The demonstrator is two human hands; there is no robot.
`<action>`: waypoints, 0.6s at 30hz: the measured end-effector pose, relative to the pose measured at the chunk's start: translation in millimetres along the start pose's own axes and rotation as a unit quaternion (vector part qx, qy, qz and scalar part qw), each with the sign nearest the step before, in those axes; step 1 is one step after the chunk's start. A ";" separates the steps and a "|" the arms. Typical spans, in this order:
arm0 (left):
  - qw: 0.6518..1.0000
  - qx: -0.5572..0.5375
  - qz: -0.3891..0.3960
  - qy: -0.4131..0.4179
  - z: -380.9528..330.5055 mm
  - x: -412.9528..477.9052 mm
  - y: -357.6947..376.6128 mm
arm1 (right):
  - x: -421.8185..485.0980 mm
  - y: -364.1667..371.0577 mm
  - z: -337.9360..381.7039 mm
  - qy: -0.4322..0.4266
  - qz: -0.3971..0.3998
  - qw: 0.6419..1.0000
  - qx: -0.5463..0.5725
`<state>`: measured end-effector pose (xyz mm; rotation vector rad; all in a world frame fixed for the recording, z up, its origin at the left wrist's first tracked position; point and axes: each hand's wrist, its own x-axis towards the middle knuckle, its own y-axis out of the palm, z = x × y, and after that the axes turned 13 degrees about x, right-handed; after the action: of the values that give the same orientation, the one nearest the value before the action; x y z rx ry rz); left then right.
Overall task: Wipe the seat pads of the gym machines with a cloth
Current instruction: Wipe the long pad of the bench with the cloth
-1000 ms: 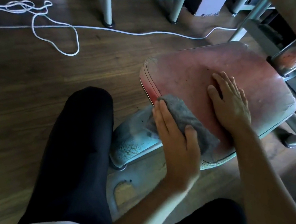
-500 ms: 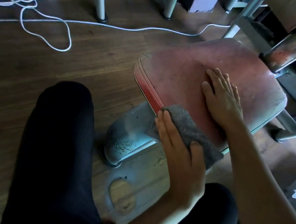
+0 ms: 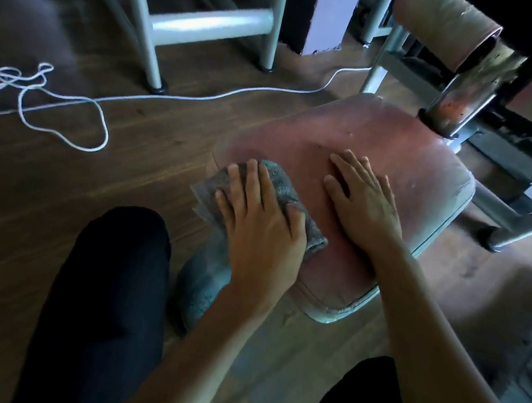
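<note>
A worn red seat pad (image 3: 387, 143) with a pale trim sits low in front of me. A folded grey cloth (image 3: 283, 183) lies on its near left corner, partly hanging off the edge. My left hand (image 3: 262, 218) presses flat on the cloth with fingers spread and straight. My right hand (image 3: 361, 201) rests flat on the middle of the pad, palm down, beside the cloth and not touching it.
A rusty metal post (image 3: 459, 102) and a padded roller (image 3: 446, 24) stand at the pad's far right. The grey machine frame (image 3: 515, 211) runs to the right. A white cable (image 3: 64, 109) loops over the wooden floor at left. My knees frame the seat's blue base (image 3: 201, 281).
My left hand has slid the cloth from the pad's near edge up and onto its left corner. The right hand stays flat on the pad. The view has pulled back.
</note>
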<state>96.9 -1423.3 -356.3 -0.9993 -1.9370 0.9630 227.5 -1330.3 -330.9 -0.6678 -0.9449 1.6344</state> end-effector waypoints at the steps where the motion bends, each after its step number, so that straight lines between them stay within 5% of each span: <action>1: 0.998 0.058 0.012 0.038 0.0 6.3 -3.3 | -1.2 0.2 -0.6 0.010 -0.004 1.000 -0.001; 9: 0.905 0.229 0.186 0.308 -18.3 79.7 -1.8 | -4.2 -0.8 -1.0 0.072 -0.085 0.992 0.065; 18: 0.891 0.168 0.159 0.390 -25.4 151.5 34.5 | 23.1 -0.2 9.0 0.101 -0.166 0.979 0.057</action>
<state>65.3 -1270.7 -334.1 -1.2621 -0.9236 0.8438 214.2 -1310.2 -325.0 -0.5524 -0.7635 1.2870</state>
